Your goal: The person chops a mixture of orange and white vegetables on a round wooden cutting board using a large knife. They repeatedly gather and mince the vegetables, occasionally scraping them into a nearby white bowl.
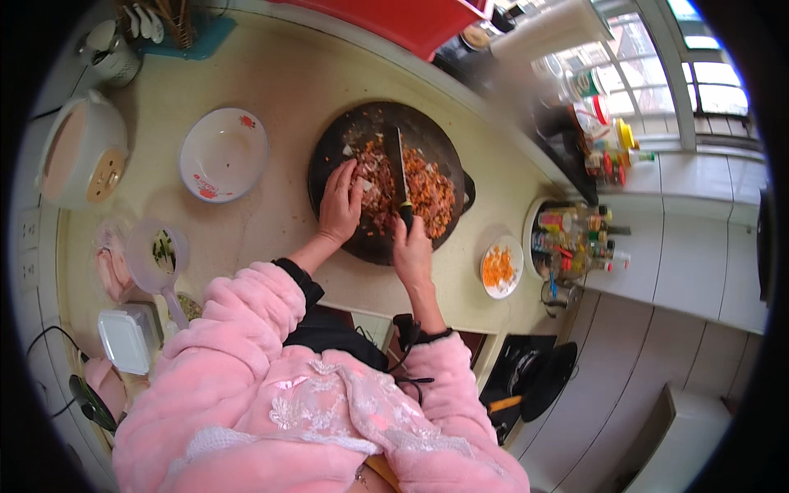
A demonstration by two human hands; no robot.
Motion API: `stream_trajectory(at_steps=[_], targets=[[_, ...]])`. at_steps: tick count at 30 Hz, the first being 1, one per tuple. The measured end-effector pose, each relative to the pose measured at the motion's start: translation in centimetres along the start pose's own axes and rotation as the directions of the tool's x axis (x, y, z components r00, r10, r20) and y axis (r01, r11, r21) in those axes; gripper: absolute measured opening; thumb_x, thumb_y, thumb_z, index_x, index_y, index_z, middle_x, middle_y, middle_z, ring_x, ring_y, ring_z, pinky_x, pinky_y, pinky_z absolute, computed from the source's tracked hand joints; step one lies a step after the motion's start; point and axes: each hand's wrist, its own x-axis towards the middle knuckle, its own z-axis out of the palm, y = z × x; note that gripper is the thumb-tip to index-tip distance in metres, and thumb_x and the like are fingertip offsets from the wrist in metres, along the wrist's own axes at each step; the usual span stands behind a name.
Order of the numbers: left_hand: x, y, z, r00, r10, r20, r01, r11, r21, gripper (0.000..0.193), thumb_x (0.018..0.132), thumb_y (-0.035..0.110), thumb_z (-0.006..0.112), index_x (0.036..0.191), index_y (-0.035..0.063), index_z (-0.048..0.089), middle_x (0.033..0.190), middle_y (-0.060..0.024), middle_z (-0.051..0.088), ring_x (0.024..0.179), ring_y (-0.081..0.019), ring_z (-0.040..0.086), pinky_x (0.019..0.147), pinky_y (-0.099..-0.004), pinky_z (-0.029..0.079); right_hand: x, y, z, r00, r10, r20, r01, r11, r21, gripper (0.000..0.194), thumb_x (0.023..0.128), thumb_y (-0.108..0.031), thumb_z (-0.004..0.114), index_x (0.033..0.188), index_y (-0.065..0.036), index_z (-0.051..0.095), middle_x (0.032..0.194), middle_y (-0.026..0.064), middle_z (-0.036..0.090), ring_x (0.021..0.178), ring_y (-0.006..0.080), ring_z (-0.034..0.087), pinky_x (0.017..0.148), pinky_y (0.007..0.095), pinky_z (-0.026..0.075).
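Note:
A round dark chopping board (370, 246) lies on the counter, bearing a chopped mix (431, 197) of reddish meat and orange bits. My right hand (413, 249) grips the dark handle of a kitchen knife (397, 163), whose blade stands over the middle of the mix and points away from me. My left hand (339, 203) rests at the left side of the mix, fingertips against the meat and some whitish pieces; whether it grips any of it I cannot tell. To the right sits a small white plate (518, 273) with orange shreds. An empty-looking white bowl (225, 151) with red decoration stands to the left.
At the left are a white appliance (83, 151), a strainer (142, 280) over green pieces, a bag of pale meat (111, 268) and a lidded container (126, 339). Bottles (573, 240) crowd the right corner. A wok (548, 382) stands on the stove, lower right.

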Motion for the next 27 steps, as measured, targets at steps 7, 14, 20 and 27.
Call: stream_trajectory(at_steps=[7, 14, 20, 27], targets=[[1.9, 1.5, -1.0, 0.999, -0.033, -0.041, 0.029, 0.993, -0.111, 0.036, 0.093, 0.018, 0.053, 0.123, -0.0016, 0.052, 0.121, -0.0215, 0.055, 0.115, -0.0354, 0.051, 0.099, -0.0385, 0.04, 0.6, -0.5, -0.4, 0.999, 0.028, 0.032, -0.029, 0.999, 0.024, 0.024, 0.096, -0.026, 0.049, 0.098, -0.003, 0.047, 0.07, 0.0241, 0.06, 0.067, 0.0445, 0.06, 0.055, 0.05, 0.044], [5.2, -2.1, -2.4, 0.862, -0.499, 0.093, 0.392, 0.539, -0.746, 0.025, 0.097, 0.021, 0.054, 0.111, 0.0015, 0.061, 0.105, -0.0069, 0.065, 0.091, -0.0118, 0.061, 0.085, -0.0262, 0.049, 0.1, -0.1, 0.4, 0.987, 0.109, 0.117, -0.104, 0.993, -0.05, 0.025, 0.096, -0.026, 0.05, 0.102, -0.001, 0.05, 0.077, 0.0261, 0.061, 0.072, 0.0428, 0.061, 0.061, 0.0485, 0.044], [8.1, -9.2, -6.9, 0.786, -0.611, 0.097, 0.394, 0.374, -0.839, 0.022, 0.096, 0.017, 0.053, 0.108, 0.0002, 0.06, 0.097, -0.0062, 0.064, 0.085, -0.0123, 0.06, 0.077, -0.0261, 0.049, -0.3, -1.0, -1.4, 1.0, 0.016, 0.009, -0.017, 0.998, 0.066, 0.023, 0.096, -0.025, 0.05, 0.097, -0.002, 0.047, 0.071, 0.0245, 0.062, 0.069, 0.0454, 0.06, 0.055, 0.0504, 0.044], [10.2, -9.6, -9.1, 0.888, -0.358, -0.288, 0.301, 0.927, -0.224, 0.027, 0.088, 0.012, 0.059, 0.111, -0.0027, 0.059, 0.097, -0.0126, 0.064, 0.08, -0.0219, 0.061, 0.074, -0.0316, 0.049, 0.0, -1.2, 0.5, 0.996, 0.089, -0.02, -0.089, 0.996, 0.016, 0.025, 0.095, -0.028, 0.05, 0.094, -0.004, 0.047, 0.071, 0.0274, 0.06, 0.068, 0.0484, 0.058, 0.055, 0.0556, 0.042]])
